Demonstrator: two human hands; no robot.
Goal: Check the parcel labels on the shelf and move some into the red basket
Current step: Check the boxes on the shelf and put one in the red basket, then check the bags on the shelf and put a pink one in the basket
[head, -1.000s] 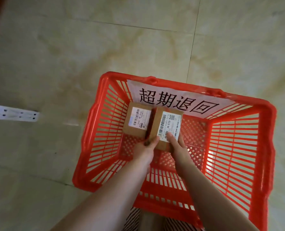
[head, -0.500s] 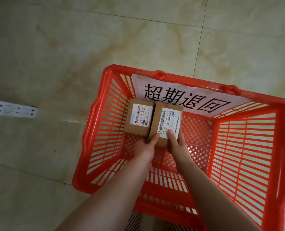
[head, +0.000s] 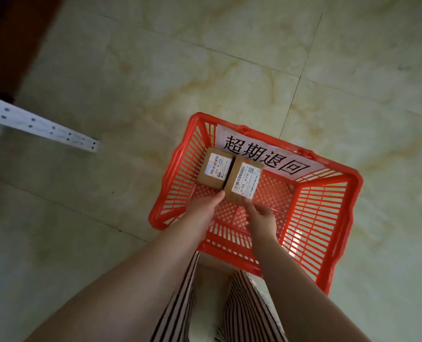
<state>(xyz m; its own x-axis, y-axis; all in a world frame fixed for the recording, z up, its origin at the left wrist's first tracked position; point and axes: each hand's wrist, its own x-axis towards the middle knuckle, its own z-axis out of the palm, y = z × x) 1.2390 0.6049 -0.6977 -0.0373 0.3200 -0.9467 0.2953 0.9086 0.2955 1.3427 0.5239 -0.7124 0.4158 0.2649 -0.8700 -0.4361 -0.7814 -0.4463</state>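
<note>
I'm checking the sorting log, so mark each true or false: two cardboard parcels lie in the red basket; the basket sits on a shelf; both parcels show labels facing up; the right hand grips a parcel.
1. Two cardboard parcels, the left parcel and the right parcel, lie in the red basket. True.
2. The basket sits on a shelf. False: it stands on the tiled floor.
3. Both parcels show labels facing up. True.
4. The right hand grips a parcel. False: it is open, just off the right parcel.
</note>
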